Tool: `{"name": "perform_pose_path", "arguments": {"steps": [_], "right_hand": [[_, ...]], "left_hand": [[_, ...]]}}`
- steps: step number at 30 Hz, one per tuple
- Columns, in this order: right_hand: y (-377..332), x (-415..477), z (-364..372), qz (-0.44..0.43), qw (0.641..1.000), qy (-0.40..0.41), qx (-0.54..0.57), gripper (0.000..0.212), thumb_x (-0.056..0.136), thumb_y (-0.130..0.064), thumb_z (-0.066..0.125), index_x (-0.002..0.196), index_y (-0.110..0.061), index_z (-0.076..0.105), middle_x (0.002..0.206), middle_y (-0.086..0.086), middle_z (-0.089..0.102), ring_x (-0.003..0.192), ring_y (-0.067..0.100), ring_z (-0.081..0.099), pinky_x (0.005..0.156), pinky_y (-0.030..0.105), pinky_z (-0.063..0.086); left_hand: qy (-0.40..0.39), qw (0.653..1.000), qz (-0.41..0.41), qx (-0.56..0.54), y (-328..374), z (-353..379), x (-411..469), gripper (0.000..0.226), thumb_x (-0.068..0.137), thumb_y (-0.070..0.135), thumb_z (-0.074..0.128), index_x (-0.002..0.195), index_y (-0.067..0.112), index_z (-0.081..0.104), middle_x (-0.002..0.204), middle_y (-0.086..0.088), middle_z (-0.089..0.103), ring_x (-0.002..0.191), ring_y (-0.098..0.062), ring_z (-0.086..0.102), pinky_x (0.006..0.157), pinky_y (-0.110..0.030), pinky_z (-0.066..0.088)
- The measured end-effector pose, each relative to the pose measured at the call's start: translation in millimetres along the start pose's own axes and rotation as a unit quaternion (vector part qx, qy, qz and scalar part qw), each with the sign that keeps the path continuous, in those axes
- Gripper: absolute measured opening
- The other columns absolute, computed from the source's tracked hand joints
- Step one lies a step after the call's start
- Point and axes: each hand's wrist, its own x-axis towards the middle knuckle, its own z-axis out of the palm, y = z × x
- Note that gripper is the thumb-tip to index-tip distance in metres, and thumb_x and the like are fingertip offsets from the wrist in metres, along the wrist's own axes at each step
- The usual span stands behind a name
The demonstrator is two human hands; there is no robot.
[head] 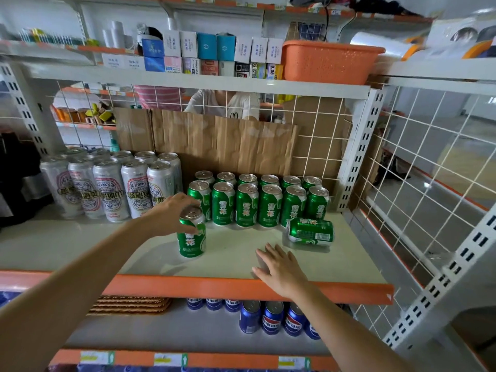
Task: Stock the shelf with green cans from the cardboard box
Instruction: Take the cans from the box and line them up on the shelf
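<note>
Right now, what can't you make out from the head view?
Cardboard box: outside the frame, head view.
Back row of green cans: only tops show, front row hides the rest.
Blue cans: rear ones cut off by the orange shelf edge.
Small boxes on the upper shelf: print too small to read.

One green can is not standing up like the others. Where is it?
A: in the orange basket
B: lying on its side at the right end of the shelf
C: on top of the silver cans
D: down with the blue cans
B: the tipped can lies on its side on the shelf, at the right end, just in front of the standing green cans.
</note>
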Motion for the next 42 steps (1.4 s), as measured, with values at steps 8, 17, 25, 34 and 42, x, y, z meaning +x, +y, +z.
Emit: {"name": "perform_pose_path", "arguments": {"steps": [8,17,25,34,42], "right_hand": [[0,0,0,-0.001,1.0,0.008,0.006,0.066,0.093,-0.061,0.025,0.149,-0.026,0.019,0.159,0.003,0.007,0.146,0.023,0.007,0.118,0.046,0.007],[0,0,0,0.001,1.0,0.016,0.016,0.109,0.058,-0.081,-0.011,0.148,-0.028,0.019,0.159,0.002,0.008,0.146,0.022,0.008,0.118,0.045,0.008],[-1,1,2,0.0,0.999,0.029,0.023,0.109,0.057,-0.079,-0.013,0.148,-0.029,0.02,0.159,0.001,0.009,0.146,0.022,0.008,0.118,0.044,0.008],[0,1,3,0.001,0.999,0.033,0.029,0.112,0.053,-0.076,-0.015,0.148,-0.029,0.021,0.159,0.001,0.009,0.146,0.022,0.007,0.118,0.044,0.007],[0,1,5,0.002,0.999,0.034,0.031,0.108,0.055,-0.075,-0.013,0.148,-0.03,0.02,0.159,0.0,0.009,0.146,0.021,0.007,0.118,0.044,0.006]], "left_hand": [[-0.021,0.999,0.023,-0.012,-6,0,10,0.069,0.068,0.023,0.082,0.128,0.018,0.048,0.115,-0.004,0.048,0.104,-0.02,0.049,0.088,-0.032,0.044],[-0.018,1.0,0.013,-0.007,-13,-1,28,0.067,0.069,0.019,0.081,0.128,0.017,0.05,0.115,-0.007,0.047,0.106,-0.023,0.047,0.093,-0.038,0.045],[-0.011,1.0,0.008,-0.015,-16,-1,41,0.069,0.071,0.015,0.08,0.132,0.017,0.047,0.113,-0.008,0.045,0.106,-0.023,0.046,0.092,-0.038,0.045],[-0.011,1.0,0.014,-0.01,-22,0,47,0.068,0.07,0.016,0.08,0.13,0.017,0.048,0.112,-0.008,0.044,0.105,-0.023,0.047,0.09,-0.035,0.045],[-0.009,1.0,0.002,0.012,-22,1,47,0.073,0.07,0.02,0.08,0.134,0.02,0.045,0.113,-0.007,0.045,0.104,-0.023,0.047,0.088,-0.038,0.045]]}}
